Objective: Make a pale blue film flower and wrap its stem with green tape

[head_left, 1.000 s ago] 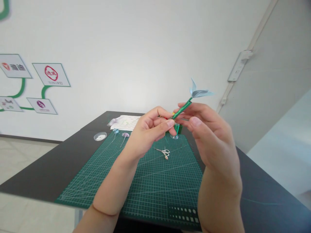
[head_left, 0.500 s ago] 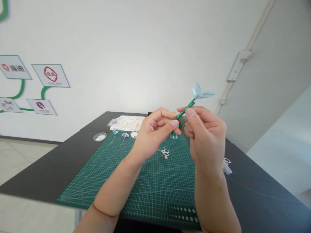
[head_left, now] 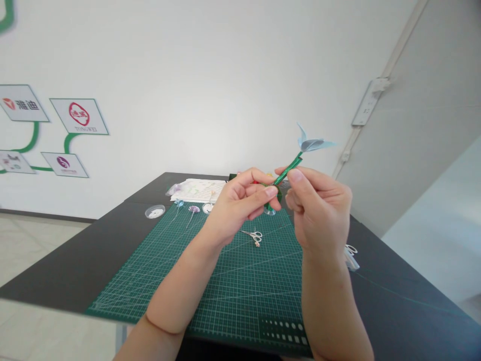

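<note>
Above the mat, a light blue artificial flower (head_left: 313,145) with pointed petals tilts up to the right on a shiny green-wrapped stem (head_left: 287,171). My left hand (head_left: 240,200) pinches the lower end of this stem between thumb and fingers. Higher up, my right hand (head_left: 319,203) is closed, its thumb and index finger pressed on the stem just below the petals. A strip of green tape seems to lie along the stem; its free end cannot be made out. Behind my left fingertips, a roll of green tape (head_left: 269,206) is partly hidden.
On the green cutting mat (head_left: 240,281) lie small white-handled scissors (head_left: 256,235), a blue flower (head_left: 179,202) and a purple flower (head_left: 194,209). A clear round dish (head_left: 154,212) rests at left, white sheets (head_left: 197,190) behind. More white handles (head_left: 351,249) show beyond my right wrist.
The flower has turned about its stem, so its petals show from a different side. Both hands keep nearly the same place and grip.
</note>
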Tool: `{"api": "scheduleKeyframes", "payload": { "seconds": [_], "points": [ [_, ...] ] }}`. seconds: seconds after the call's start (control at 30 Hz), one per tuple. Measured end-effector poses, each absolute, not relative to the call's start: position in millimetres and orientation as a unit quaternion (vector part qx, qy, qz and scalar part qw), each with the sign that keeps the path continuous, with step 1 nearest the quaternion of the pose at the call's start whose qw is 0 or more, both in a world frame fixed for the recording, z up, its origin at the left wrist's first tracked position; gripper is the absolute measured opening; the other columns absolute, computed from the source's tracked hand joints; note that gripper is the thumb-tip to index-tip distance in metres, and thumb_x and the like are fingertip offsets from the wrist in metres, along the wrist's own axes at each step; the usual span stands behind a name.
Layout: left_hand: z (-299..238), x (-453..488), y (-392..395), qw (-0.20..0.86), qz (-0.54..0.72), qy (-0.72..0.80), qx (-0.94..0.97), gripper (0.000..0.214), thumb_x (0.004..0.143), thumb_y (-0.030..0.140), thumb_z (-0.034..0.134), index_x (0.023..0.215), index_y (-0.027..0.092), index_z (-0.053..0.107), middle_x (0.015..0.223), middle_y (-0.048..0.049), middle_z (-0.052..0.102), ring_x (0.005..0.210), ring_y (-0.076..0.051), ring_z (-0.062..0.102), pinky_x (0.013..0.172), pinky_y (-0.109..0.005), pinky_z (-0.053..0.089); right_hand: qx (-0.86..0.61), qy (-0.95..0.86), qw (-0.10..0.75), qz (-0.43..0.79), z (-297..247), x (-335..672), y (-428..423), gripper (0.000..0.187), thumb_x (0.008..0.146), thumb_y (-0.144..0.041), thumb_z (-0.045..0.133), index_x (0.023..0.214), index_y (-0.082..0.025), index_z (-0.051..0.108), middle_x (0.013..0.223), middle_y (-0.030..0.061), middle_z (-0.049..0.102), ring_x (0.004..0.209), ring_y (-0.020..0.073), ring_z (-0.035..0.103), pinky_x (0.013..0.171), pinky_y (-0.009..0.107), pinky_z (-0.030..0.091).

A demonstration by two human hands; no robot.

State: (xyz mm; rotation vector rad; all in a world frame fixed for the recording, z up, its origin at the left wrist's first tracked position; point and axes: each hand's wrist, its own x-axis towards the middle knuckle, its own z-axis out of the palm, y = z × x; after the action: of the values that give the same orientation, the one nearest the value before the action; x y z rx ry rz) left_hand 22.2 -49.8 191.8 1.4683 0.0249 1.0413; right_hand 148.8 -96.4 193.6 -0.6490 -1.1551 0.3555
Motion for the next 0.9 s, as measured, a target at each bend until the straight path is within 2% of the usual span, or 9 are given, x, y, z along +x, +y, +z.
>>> {"api": "scheduleKeyframes", "payload": {
  "seconds": [0.2, 0.27, 0.53, 0.67, 0.73, 0.9],
  "points": [
    [192.1, 21.5, -50.0, 0.623, 0.456, 0.007, 0.635, 0.010, 0.090, 0.023, 0.067, 0.088, 0.019, 0.058, 0.064, 0.0043, 0.067, 0.043, -0.003, 0.036, 0.042, -0.018, 0.024, -0.318, -0.533, 0.770, 0.152, 192.7, 148.3, -95.1, 0.028, 0.089, -0.044, 0.070, 0.080, -0.020, 0.082, 0.048, -0.0077, 0.027, 0.042, 0.0065, 0.022, 0.040, 0.025, 0.019],
    [192.1, 21.2, -50.2, 0.617, 0.460, 0.010, 0.638, 0.010, 0.090, 0.023, 0.067, 0.088, 0.019, 0.059, 0.064, 0.0039, 0.067, 0.044, -0.003, 0.037, 0.042, -0.018, 0.024, -0.317, -0.534, 0.770, 0.149, 192.6, 148.3, -94.6, 0.029, 0.090, -0.044, 0.069, 0.078, -0.020, 0.081, 0.048, -0.0078, 0.025, 0.043, 0.0068, 0.020, 0.040, 0.026, 0.017],
    [192.6, 20.3, -51.2, 0.579, 0.490, 0.028, 0.652, 0.011, 0.090, 0.024, 0.068, 0.088, 0.018, 0.059, 0.065, 0.0034, 0.068, 0.044, -0.003, 0.038, 0.043, -0.018, 0.028, -0.306, -0.545, 0.767, 0.144, 192.6, 148.3, -93.6, 0.017, 0.088, -0.033, 0.070, 0.080, -0.022, 0.081, 0.049, -0.0091, 0.025, 0.043, 0.0072, 0.020, 0.043, 0.025, 0.027],
    [192.3, 19.6, -50.5, 0.560, 0.501, 0.046, 0.658, 0.013, 0.088, 0.026, 0.070, 0.089, 0.018, 0.061, 0.065, 0.0029, 0.069, 0.044, -0.003, 0.039, 0.043, -0.018, 0.029, -0.336, -0.553, 0.750, 0.138, 191.6, 149.4, -94.9, 0.012, 0.085, -0.030, 0.072, 0.082, -0.021, 0.081, 0.048, -0.0097, 0.028, 0.043, 0.0067, 0.018, 0.042, 0.024, 0.025],
    [191.9, 19.2, -50.8, 0.535, 0.516, 0.060, 0.666, 0.012, 0.087, 0.027, 0.071, 0.090, 0.018, 0.063, 0.066, 0.0021, 0.070, 0.045, -0.004, 0.044, 0.043, -0.018, 0.031, -0.358, -0.554, 0.743, 0.112, 190.9, 149.7, -95.7, 0.010, 0.084, -0.027, 0.072, 0.084, -0.021, 0.080, 0.048, -0.0091, 0.031, 0.044, 0.0072, 0.022, 0.043, 0.024, 0.024],
    [191.3, 16.4, -54.5, 0.438, 0.568, 0.133, 0.684, 0.011, 0.087, 0.028, 0.072, 0.092, 0.019, 0.067, 0.075, -0.0012, 0.075, 0.058, -0.008, 0.061, 0.048, -0.019, 0.041, -0.409, -0.571, 0.711, 0.008, 191.9, 151.2, -98.8, 0.008, 0.083, -0.020, 0.072, 0.081, -0.021, 0.080, 0.048, -0.0082, 0.035, 0.046, 0.0084, 0.032, 0.047, 0.025, 0.031]
  ]
}}
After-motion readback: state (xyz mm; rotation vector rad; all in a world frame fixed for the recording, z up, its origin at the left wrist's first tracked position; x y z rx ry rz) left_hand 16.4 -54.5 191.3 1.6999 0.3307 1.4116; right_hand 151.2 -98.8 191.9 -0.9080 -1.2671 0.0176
